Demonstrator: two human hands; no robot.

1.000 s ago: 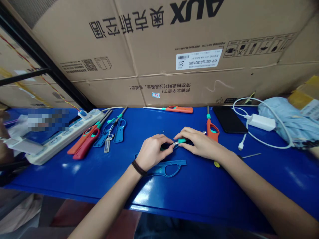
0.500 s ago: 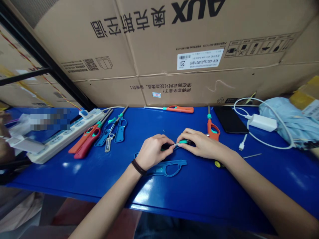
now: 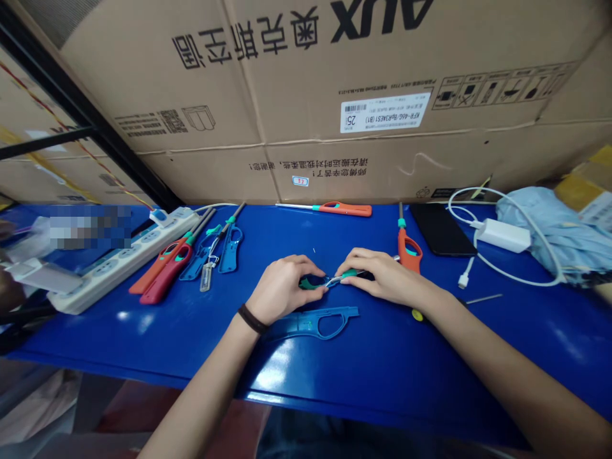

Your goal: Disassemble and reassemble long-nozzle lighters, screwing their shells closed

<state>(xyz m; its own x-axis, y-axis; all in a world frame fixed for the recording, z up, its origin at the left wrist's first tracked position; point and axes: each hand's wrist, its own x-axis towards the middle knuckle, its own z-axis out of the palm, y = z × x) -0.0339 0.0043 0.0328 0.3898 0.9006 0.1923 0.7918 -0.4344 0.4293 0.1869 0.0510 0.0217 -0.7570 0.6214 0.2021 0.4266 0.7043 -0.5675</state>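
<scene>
My left hand (image 3: pixel 280 288) is curled over a small dark-green lighter part (image 3: pixel 310 282) on the blue table (image 3: pixel 373 363). Facing it, my right hand (image 3: pixel 382 275) pinches a thin metal tube with a teal collar (image 3: pixel 348 274); its tip meets the green part between the two hands. A blue plastic lighter shell (image 3: pixel 313 322) lies flat just in front of my left hand. A small yellow-tipped piece (image 3: pixel 417 315) sits under my right wrist.
Orange, red and blue long-nosed lighters (image 3: pixel 165 264) lie at the left beside a white power strip (image 3: pixel 108 268). One orange lighter (image 3: pixel 342 208) lies by the cardboard boxes (image 3: pixel 310 95), another (image 3: pixel 407 245) near a black phone (image 3: pixel 437 228), white charger (image 3: pixel 504 236) and pale-blue cloth (image 3: pixel 554 233).
My left hand has slid slightly left, and the green part now shows between the hands. My right hand has stayed almost still on the tube.
</scene>
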